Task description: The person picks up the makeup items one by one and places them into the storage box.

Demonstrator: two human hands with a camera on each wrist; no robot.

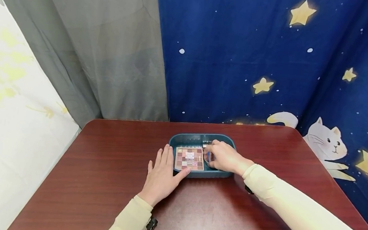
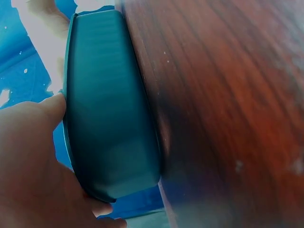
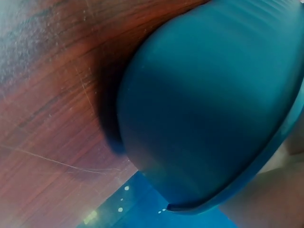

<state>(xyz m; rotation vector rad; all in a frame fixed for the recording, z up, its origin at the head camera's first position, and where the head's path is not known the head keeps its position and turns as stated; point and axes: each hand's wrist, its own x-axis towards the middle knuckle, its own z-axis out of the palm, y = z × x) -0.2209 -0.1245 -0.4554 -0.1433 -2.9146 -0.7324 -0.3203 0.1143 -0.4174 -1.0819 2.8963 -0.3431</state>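
Note:
A dark teal plastic bin (image 1: 213, 174) stands on the table, with an eyeshadow palette (image 1: 189, 160) of many pink and brown squares lying flat in its left part. My left hand (image 1: 161, 177) rests against the bin's left end, fingers straight along the side and thumb at the front rim. Inside the right part, my right hand (image 1: 227, 158) reaches down with curled fingers and grips a small clear item with blue on it (image 1: 208, 157); the fingers cover much of it, so its kind is unclear. Both wrist views show mostly the bin's outer wall (image 2: 107, 104).
The bin sits near the far edge of a reddish-brown wooden table (image 1: 106, 177). Behind it hang a grey curtain (image 1: 120, 51) and a blue curtain with stars (image 1: 228, 60). White patterned cloth (image 1: 13, 114) borders the left side.

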